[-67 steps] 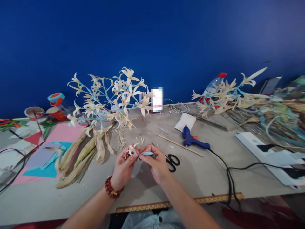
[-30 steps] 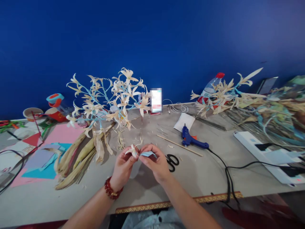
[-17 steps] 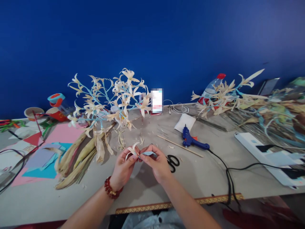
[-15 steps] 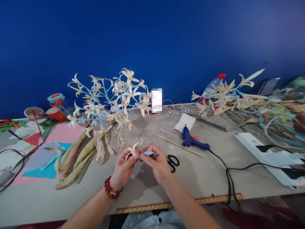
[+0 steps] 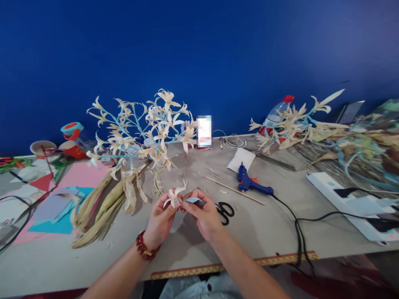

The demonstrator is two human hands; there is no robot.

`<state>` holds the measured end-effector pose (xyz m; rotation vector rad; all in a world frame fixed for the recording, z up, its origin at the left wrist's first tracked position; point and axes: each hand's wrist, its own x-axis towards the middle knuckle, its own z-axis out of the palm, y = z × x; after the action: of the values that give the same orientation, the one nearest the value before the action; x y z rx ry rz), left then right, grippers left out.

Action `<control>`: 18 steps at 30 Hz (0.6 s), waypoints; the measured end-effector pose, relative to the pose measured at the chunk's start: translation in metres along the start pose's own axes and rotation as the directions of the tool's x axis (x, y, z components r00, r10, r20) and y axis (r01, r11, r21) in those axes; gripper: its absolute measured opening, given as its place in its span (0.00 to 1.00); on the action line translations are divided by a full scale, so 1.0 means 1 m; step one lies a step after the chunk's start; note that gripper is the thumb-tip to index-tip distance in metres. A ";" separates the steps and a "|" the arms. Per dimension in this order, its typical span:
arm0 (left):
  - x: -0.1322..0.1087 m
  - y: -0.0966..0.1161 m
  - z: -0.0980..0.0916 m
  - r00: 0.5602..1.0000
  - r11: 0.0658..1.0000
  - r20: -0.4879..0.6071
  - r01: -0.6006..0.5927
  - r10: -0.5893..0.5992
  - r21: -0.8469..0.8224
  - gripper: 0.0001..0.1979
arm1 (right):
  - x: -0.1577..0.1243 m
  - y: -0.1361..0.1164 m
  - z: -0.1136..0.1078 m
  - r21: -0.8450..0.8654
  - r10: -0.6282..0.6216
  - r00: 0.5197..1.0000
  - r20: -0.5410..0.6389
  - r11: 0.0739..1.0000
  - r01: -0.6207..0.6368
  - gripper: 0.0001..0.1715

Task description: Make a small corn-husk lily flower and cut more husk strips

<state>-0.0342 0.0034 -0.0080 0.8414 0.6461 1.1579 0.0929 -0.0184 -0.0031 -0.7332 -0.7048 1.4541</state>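
Between my hands, above the table, is a small cream husk flower (image 5: 173,197) with thin curled petals. My left hand (image 5: 164,214) pinches it at its base and wears a dark red bead bracelet (image 5: 146,248) at the wrist. A pale blue strip of paper (image 5: 193,200) sticks out from the fingers of my right hand (image 5: 201,214), which are closed on it beside the flower's base. The two hands' fingertips nearly meet; the stem end there is mostly hidden. Black-handled scissors (image 5: 227,211) lie just right of my right hand, their blades partly covered by it.
Behind my hands stands a branch of finished flowers (image 5: 165,128); more lie at right. A blue glue gun (image 5: 249,182) rests near a wooden stick (image 5: 235,191). Dried husks (image 5: 99,216) and coloured paper (image 5: 51,224) lie left. A white power strip (image 5: 346,207) with black cables sits right.
The flower has turned slightly in my left fingers, its petals now facing a little differently. Both hands stay in nearly the same place, still holding the flower and the blue strip.
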 end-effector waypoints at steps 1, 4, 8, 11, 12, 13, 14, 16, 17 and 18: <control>0.000 -0.001 -0.001 1.000 1.000 -0.027 -0.007 0.007 -0.002 0.08 | -0.001 0.001 0.000 -0.047 -0.044 0.999 -0.016 0.998 0.043 0.16; 0.001 -0.004 -0.003 0.996 1.000 -0.090 -0.022 0.023 0.009 0.12 | -0.004 0.002 -0.001 -0.211 -0.189 0.981 -0.051 0.962 0.175 0.13; 0.001 -0.005 -0.003 0.995 0.999 -0.096 -0.011 0.016 0.050 0.08 | -0.008 0.003 -0.002 -0.313 -0.273 0.961 -0.037 0.917 0.248 0.08; 0.001 -0.003 -0.001 0.995 0.999 -0.098 -0.024 0.027 0.035 0.07 | -0.007 0.003 -0.002 -0.241 -0.205 0.979 -0.024 0.951 0.193 0.09; 0.000 -0.002 0.000 0.995 0.999 -0.091 -0.030 0.032 0.028 0.07 | -0.007 0.003 -0.001 -0.192 -0.168 0.986 -0.022 0.968 0.161 0.09; 0.000 -0.001 0.001 0.996 0.999 -0.079 -0.034 0.036 0.023 0.07 | -0.006 0.003 -0.001 -0.140 -0.129 0.991 -0.019 0.982 0.125 0.10; -0.001 -0.001 0.002 0.997 0.999 -0.062 -0.037 0.038 0.020 0.06 | -0.005 0.002 -0.001 -0.086 -0.092 0.996 -0.017 0.992 0.091 0.11; -0.001 0.000 0.003 0.999 0.999 -0.024 -0.045 0.045 0.017 0.06 | -0.003 0.001 0.000 0.000 -0.031 0.999 -0.017 1.000 0.031 0.12; -0.001 0.001 0.003 0.999 0.999 -0.006 -0.045 0.045 0.015 0.06 | -0.003 0.001 0.001 0.027 -0.006 1.000 -0.020 1.000 0.007 0.12; -0.001 0.001 0.003 0.999 0.999 0.008 -0.044 0.044 0.011 0.06 | -0.002 0.001 0.001 0.044 0.015 1.000 -0.022 0.999 -0.014 0.12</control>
<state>-0.0322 0.0024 -0.0056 0.8734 0.6310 1.1908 0.0918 -0.0205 -0.0032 -0.7208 -0.6495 1.4686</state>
